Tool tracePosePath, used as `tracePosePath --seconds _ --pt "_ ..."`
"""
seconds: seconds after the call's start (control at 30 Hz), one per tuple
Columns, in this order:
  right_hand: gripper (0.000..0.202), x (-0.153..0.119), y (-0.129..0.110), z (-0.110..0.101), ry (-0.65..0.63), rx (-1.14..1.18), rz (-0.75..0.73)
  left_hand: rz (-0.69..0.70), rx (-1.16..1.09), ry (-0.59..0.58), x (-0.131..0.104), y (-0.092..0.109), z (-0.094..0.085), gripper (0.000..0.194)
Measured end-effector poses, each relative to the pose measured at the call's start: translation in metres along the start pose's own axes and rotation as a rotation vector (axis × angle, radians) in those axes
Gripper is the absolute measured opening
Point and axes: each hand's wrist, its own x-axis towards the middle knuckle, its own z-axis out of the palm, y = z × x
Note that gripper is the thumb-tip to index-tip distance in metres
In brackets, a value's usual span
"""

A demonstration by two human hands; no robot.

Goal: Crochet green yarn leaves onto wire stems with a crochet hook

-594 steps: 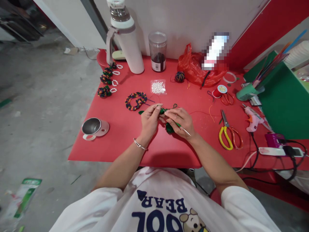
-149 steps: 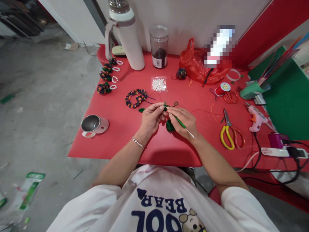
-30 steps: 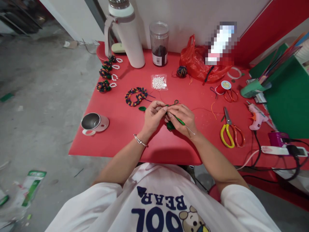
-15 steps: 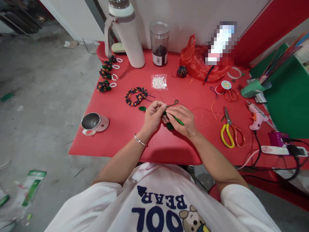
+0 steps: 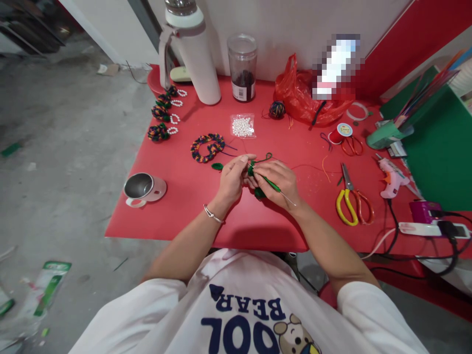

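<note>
My left hand (image 5: 233,178) is closed, pinching a small piece of green crochet work (image 5: 251,168) at its fingertips. In my right hand (image 5: 277,178) is a crochet hook (image 5: 272,184) with a green grip, its tip reaching into the green piece and its thin metal end pointing back toward my wrist. A loop of green yarn (image 5: 268,156) sticks out beyond the fingers. Below the right fingers rests a dark green ball of yarn (image 5: 260,193), partly hidden. A small green crocheted leaf (image 5: 217,166) lies just left of my left hand, below a multicoloured crocheted strip (image 5: 199,156).
A mug (image 5: 145,188) stands at left, a tall white bottle (image 5: 201,64) and a clear jar (image 5: 242,73) at the back. Beads (image 5: 242,126) lie mid-table. Yellow-and-red-handled scissors (image 5: 348,196), a thread spool (image 5: 339,133) and a pink glue gun (image 5: 394,177) are at right.
My left thumb and fingers have shifted slightly, so more of the green crochet work and the hook's tip show between the hands. The right hand has barely moved.
</note>
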Motion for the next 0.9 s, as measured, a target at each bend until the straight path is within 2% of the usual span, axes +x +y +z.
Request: tracePosePath --seconds 0.2,0.43,0.63,0.77,0.9 --pt "0.017 -0.0006 0.0019 0.0010 0.019 0.016 -0.043 -0.024 -0.012 -0.004 0.0019 -0.0001 -0.0012 0.030" --pt "0.017 0.0004 0.0013 0.0004 -0.005 0.004 -0.019 -0.088 -0.059 0.061 0.0021 0.0046 0.0015 0.039" --pt "0.017 -0.0010 0.0041 0.0007 -0.001 0.011 -0.017 -0.155 -0.095 0.064 0.0033 0.0044 0.0015 0.025" --pt "0.016 -0.0013 0.0065 0.0003 0.000 0.028 -0.041 -0.167 -0.071 0.030 0.0034 0.0058 -0.0002 0.022" --pt "0.016 0.0008 0.0064 -0.0024 0.004 0.065 0.019 -0.175 -0.069 -0.017 0.0034 0.0087 -0.0023 0.026"
